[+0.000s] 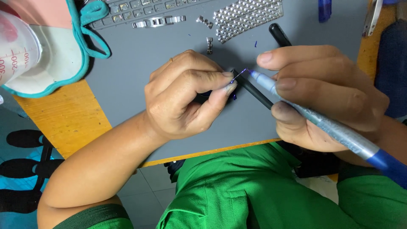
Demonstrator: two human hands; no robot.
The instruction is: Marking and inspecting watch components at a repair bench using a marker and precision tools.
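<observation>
Your left hand (186, 95) is sitting in the middle of the frame, curled narrow, with thumb and forefinger pinching a small dark part (234, 73) against the grey mat (140, 68) on the counter (68, 118); most of that part is hiding under your fingers. Your right hand (322, 95) is at the right, gripping a silver-and-blue pen-shaped tool (335, 129) whose fine tip is touching the pinched part just beside your left fingertips. A black rod (254, 91) is lying slantwise under the tool, between the two hands. At the top of the frame, metal watch-band links (248, 17) are lying in rows, with a few loose link pieces (209, 44) below them. In the upper left, a clear measuring cup (17, 46) is standing beside a teal-edged cloth (63, 55).
</observation>
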